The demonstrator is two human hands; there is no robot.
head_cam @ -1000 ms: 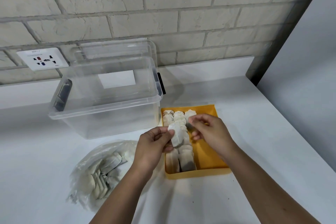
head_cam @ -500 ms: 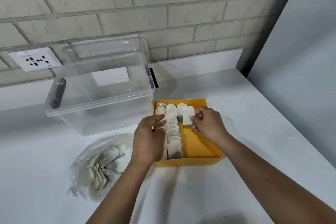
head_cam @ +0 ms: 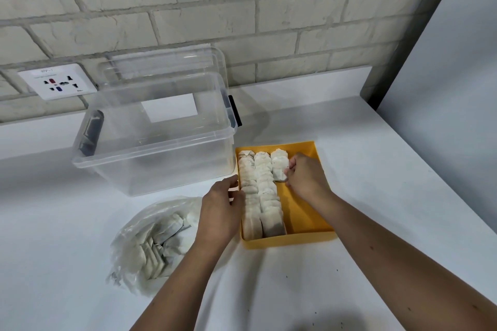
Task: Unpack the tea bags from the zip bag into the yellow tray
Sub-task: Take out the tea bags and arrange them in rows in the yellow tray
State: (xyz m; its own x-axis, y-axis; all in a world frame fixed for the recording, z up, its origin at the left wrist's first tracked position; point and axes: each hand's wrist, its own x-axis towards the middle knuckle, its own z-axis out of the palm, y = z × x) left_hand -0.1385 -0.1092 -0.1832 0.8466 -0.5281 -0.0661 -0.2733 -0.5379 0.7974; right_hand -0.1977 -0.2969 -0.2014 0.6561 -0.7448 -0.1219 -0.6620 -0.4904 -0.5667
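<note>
A yellow tray (head_cam: 306,219) sits on the white table, with two full rows of white tea bags (head_cam: 262,191) along its left side and a third row begun at the back. My right hand (head_cam: 306,177) pinches a tea bag (head_cam: 279,169) at the back of that third row, low in the tray. My left hand (head_cam: 220,209) rests against the tray's left wall, fingers loosely curled, holding nothing that I can see. A clear zip bag (head_cam: 156,239) with several tea bags inside lies to the left of the tray.
A clear plastic storage box (head_cam: 153,137) with a black latch stands behind the zip bag, touching the tray's back left corner. A brick wall with a socket plate (head_cam: 57,84) runs behind. A grey panel (head_cam: 443,88) bounds the table's right side.
My right hand carried the tea bag from above the tray's middle down to the back of the third row. My left hand let go of it and dropped to the tray's left wall.
</note>
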